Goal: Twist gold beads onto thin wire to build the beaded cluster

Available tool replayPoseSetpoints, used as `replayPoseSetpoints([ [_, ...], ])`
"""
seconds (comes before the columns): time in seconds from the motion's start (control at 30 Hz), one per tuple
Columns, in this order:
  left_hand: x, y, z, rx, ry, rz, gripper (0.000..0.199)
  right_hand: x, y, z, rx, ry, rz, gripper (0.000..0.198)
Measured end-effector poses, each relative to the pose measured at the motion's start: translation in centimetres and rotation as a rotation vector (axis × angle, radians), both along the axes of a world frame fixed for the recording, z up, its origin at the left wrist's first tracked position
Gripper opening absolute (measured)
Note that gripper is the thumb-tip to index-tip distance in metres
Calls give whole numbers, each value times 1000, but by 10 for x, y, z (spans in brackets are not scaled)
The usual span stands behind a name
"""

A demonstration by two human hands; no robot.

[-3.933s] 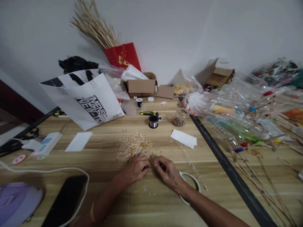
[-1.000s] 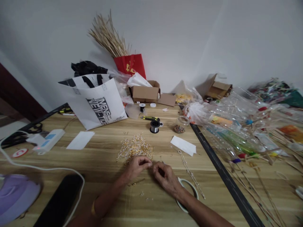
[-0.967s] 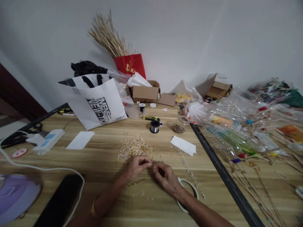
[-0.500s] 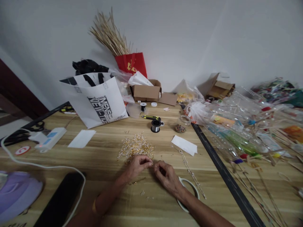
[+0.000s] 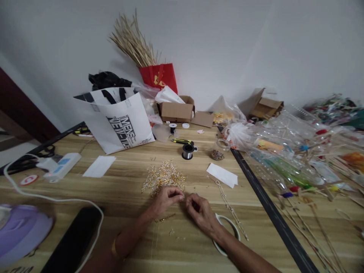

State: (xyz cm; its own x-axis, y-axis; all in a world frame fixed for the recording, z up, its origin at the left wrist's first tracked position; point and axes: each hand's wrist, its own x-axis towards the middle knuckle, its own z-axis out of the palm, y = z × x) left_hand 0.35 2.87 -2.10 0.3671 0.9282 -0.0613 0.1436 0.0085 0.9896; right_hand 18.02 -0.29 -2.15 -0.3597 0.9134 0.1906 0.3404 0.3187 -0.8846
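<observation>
My left hand is closed in a pinch at the near edge of a heap of gold and clear beads. Close to its right, my right hand is pinched too, fingertips facing the left ones. Whatever the fingertips hold is too small to make out. A short gold strand and a few tiny clear beads lie on the table below the hands. My right forearm crosses over a roll of white tape, hiding part of it. Beside the roll lies a beaded chain.
Beyond the heap stand a wire spool, a yellow-black cutter and a jar of beads. Paper slips lie at the right. A white bag and power strip are left; plastic bottles crowd the right.
The whole view has shifted very slightly. Both hands keep the same pinched pose in nearly the same place.
</observation>
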Motion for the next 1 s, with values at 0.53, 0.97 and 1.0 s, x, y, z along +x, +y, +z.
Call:
replayPoseSetpoints([
  [0.53,-1,1,0,-24,-17,5,22,1,-1,0,15,39,19,13],
  [0.97,0,0,2,-11,-19,-11,17,-1,-1,2,38,3,11,13],
  [1.0,0,0,2,-15,-21,-11,17,-1,-1,2,40,3,6,13],
])
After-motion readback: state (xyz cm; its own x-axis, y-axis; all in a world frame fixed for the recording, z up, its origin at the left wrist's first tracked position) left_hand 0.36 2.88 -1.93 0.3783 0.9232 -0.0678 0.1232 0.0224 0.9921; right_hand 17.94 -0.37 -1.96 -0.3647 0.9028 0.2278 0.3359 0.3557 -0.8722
